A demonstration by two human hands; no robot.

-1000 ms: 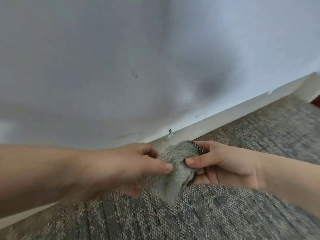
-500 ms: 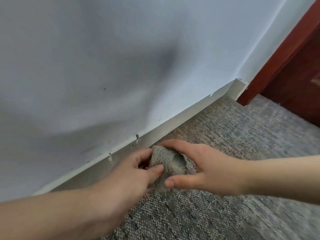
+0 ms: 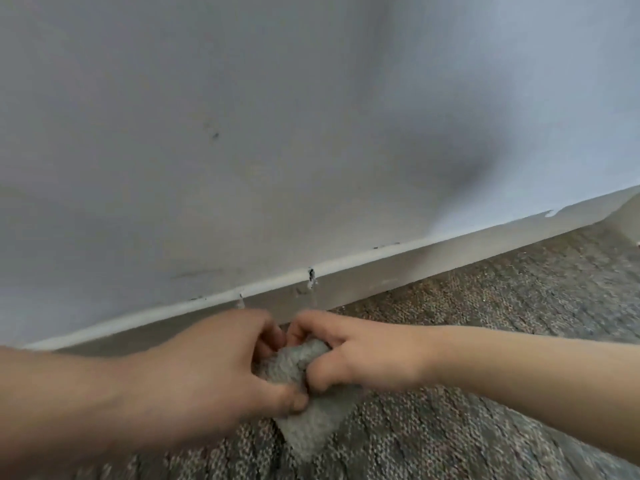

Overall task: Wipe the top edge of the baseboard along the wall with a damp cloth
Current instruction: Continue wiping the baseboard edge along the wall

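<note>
Two hands (image 3: pixel 207 372) (image 3: pixel 367 355), one cloth (image 3: pixel 311 427), one baseboard (image 3: pixel 381 277).

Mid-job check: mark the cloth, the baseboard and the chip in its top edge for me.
cloth (image 3: pixel 311 433): head view, on its loose lower flap.
baseboard (image 3: pixel 381 271): head view, on its front face.
chip (image 3: pixel 311 274): head view, on the dark notch in the top edge.

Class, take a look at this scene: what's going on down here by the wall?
A person's left hand and right hand together grip a bunched grey cloth low over the carpet, just in front of the baseboard. The cloth is not on the baseboard's top edge, which shows chips and dark marks where it meets the wall.
</note>
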